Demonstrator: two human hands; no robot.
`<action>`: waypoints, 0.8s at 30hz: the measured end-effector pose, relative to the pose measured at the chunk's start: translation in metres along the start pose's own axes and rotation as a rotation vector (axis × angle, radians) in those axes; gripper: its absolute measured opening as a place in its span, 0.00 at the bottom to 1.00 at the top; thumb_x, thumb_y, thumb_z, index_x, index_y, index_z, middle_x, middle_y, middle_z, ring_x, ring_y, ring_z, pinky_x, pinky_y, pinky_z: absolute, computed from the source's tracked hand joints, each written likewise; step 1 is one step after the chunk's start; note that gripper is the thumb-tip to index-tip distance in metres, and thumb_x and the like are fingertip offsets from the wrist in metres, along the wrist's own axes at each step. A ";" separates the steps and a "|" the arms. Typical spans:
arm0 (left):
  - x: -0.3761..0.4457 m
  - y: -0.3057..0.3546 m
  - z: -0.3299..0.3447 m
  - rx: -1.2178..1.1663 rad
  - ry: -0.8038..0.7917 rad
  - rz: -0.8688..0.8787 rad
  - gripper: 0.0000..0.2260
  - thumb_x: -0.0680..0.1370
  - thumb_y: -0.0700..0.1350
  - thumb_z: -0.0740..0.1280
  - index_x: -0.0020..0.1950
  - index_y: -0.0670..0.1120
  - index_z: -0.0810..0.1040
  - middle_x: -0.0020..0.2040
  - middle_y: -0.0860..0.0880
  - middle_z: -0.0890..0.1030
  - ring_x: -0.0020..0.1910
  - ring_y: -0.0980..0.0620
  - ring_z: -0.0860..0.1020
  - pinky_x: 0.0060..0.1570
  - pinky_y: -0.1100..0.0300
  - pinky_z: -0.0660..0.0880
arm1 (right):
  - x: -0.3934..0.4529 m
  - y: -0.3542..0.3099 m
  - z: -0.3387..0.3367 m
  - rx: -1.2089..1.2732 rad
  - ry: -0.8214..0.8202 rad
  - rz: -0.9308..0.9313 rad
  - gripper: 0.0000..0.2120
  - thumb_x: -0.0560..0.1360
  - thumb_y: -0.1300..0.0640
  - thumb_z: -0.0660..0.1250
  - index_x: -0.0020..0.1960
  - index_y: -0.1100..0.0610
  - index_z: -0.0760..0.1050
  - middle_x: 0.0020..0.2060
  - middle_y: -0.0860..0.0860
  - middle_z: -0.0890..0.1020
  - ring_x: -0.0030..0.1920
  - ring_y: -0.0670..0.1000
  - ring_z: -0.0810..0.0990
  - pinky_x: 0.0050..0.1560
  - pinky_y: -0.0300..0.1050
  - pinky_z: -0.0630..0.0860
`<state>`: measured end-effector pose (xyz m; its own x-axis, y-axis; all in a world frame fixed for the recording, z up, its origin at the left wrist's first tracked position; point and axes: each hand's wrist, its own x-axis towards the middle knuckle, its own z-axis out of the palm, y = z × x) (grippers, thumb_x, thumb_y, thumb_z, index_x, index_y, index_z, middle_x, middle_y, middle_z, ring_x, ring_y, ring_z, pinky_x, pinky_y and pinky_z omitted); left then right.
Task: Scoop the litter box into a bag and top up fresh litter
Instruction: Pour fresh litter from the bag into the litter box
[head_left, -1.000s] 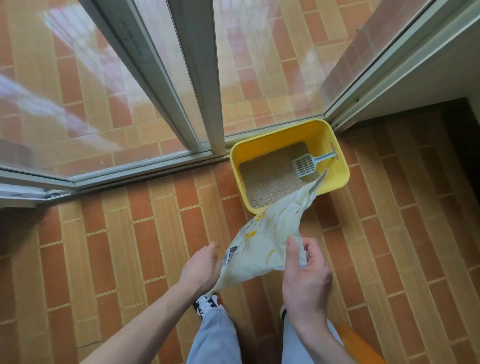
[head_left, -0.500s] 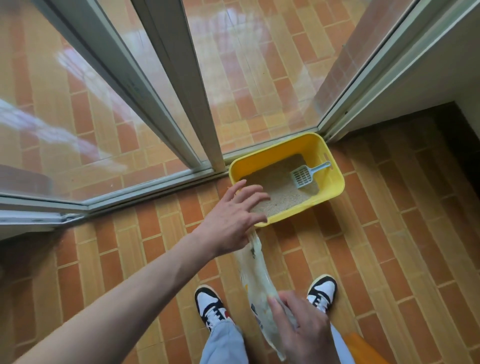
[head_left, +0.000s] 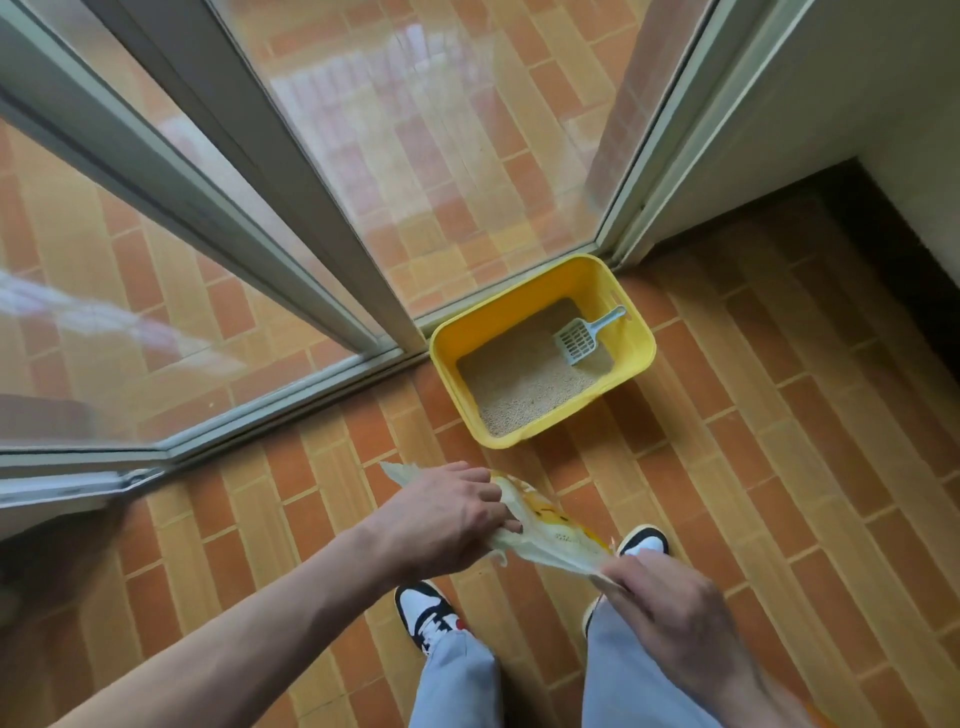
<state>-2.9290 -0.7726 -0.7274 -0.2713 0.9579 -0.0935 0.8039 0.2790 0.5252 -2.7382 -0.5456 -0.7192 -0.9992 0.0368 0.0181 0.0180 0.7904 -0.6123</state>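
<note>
I stand on the brick-patterned tiled floor (head_left: 779, 415) and look down at my own two hands, which hold a crumpled litter bag (head_left: 545, 530) between them, above my shoes. My left hand (head_left: 447, 519) grips the upper end of the bag, fingers curled round the bunched plastic, and a pale corner of the bag sticks out past the knuckles toward the glass. My right hand (head_left: 670, 613) pinches the lower end, fingers closed on the gathered edge, so both grips are clamped on the same bag. The bag is whitish with yellow print and runs slantwise from the left hand down to the right hand; whether anything is left inside it I cannot tell.

Ahead of my hands and apart from them sits the yellow litter box (head_left: 636, 364) on the floor, pushed into the corner where the sliding glass door (head_left: 415, 156) meets the white wall (head_left: 831, 104). Pale beige litter (head_left: 519, 379) covers its bottom. A grey-blue slotted scoop (head_left: 579, 340) lies in the box on the litter, its handle leaning toward the far right rim.

Below are my grey trouser legs (head_left: 457, 680) and black-and-white sneakers (head_left: 426, 608).
</note>
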 end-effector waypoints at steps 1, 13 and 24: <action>0.006 0.008 -0.002 0.007 0.013 -0.002 0.10 0.84 0.51 0.62 0.47 0.52 0.81 0.40 0.56 0.81 0.40 0.53 0.73 0.44 0.64 0.66 | 0.005 0.006 -0.011 -0.044 -0.005 -0.036 0.10 0.81 0.53 0.65 0.45 0.55 0.81 0.34 0.46 0.73 0.33 0.48 0.71 0.44 0.29 0.63; 0.127 0.090 -0.011 0.066 -0.060 -0.039 0.14 0.84 0.54 0.57 0.48 0.52 0.81 0.44 0.55 0.82 0.42 0.52 0.70 0.48 0.54 0.73 | 0.005 0.046 -0.107 -0.352 -0.074 0.065 0.12 0.75 0.44 0.70 0.54 0.50 0.77 0.48 0.47 0.76 0.44 0.49 0.74 0.42 0.42 0.70; 0.242 0.146 -0.009 -0.007 -0.064 -0.106 0.08 0.79 0.46 0.68 0.40 0.48 0.82 0.36 0.52 0.80 0.42 0.51 0.72 0.38 0.55 0.74 | 0.011 0.110 -0.163 -0.358 -0.119 0.195 0.15 0.73 0.47 0.75 0.54 0.49 0.72 0.35 0.45 0.78 0.34 0.50 0.77 0.30 0.41 0.66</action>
<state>-2.8826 -0.5005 -0.6659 -0.3200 0.9254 -0.2028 0.7689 0.3788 0.5151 -2.7413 -0.3586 -0.6576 -0.9726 0.1528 -0.1750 0.1982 0.9388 -0.2816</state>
